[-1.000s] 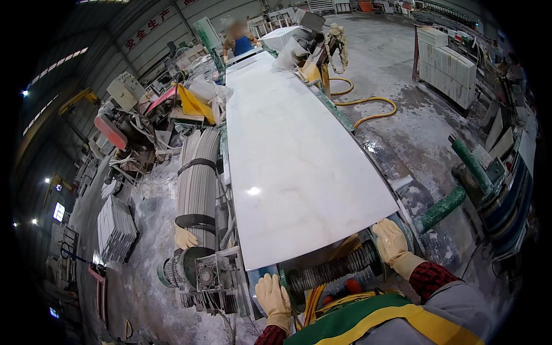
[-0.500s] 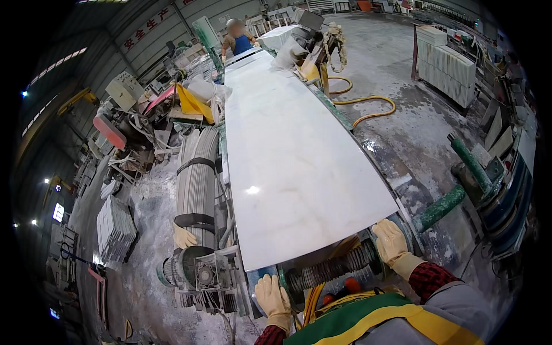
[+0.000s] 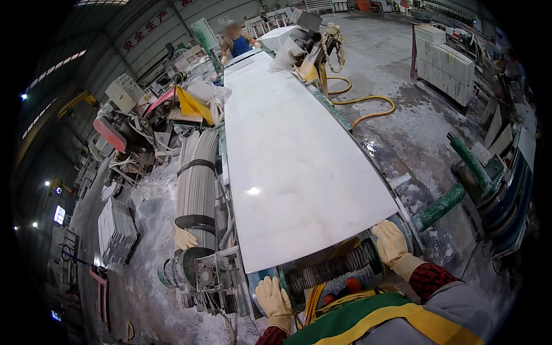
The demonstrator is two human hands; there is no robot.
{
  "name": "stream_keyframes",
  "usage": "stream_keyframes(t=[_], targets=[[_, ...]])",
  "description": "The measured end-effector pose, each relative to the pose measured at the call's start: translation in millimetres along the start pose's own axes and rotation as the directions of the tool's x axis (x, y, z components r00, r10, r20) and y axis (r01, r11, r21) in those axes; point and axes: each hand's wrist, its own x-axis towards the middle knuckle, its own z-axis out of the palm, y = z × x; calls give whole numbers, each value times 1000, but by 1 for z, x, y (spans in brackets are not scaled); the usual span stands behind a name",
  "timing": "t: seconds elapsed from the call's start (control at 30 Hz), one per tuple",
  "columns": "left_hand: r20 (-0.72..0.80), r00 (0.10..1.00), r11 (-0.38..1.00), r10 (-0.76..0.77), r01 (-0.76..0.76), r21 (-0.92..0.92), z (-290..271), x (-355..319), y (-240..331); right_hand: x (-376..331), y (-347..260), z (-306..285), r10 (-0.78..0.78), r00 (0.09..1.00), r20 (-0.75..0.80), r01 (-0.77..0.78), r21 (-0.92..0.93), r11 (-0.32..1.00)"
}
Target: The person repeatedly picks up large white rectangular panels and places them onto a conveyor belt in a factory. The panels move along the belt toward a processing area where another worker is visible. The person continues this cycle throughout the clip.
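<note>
A long, glossy white stone slab (image 3: 305, 161) lies on a conveyor-like machine frame and runs away from me. At its near left corner, my left hand (image 3: 272, 302), in a cream rubber glove, rests on the blue-green end of the frame with its fingers laid forward. My right hand (image 3: 393, 247), gloved alike, lies over the frame's right end beside the slab's near right corner, fingers extended. Neither hand holds a loose thing. Between them, under the slab's near edge, sits a dark ribbed roller (image 3: 333, 267).
A loose cream glove (image 3: 184, 237) lies beside a motor (image 3: 205, 276) on the left, near a strapped bundle of grey strips (image 3: 196, 167). A green bar (image 3: 440, 208) juts out at right. Yellow hose (image 3: 374, 110) crosses the floor. Another person (image 3: 238, 45) stands at the far end.
Both hands stay in place on the frame, and the slab has not visibly moved. The far person's arms and body have shifted slightly.
</note>
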Motion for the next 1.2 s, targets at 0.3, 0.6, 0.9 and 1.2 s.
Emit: stream_keyframes(t=[0.3,0.6,0.9,1.2], targets=[[-15,1000,1000,14,-14,-6,3,-5,-1,-4,-2,-2,31,999,24,-31,20,999],[-40,999,999,20,-19,34,17,-19,-10,-11,-1,-3,60,996,70,-62,24,998],[-23,1000,998,-13,15,59,19,-29,-10,-17,2,1,45,998,53,-46,27,999],[55,994,994,-97,95,48,15,-30,-3,-19,3,0,32,999,26,-34,73,997]])
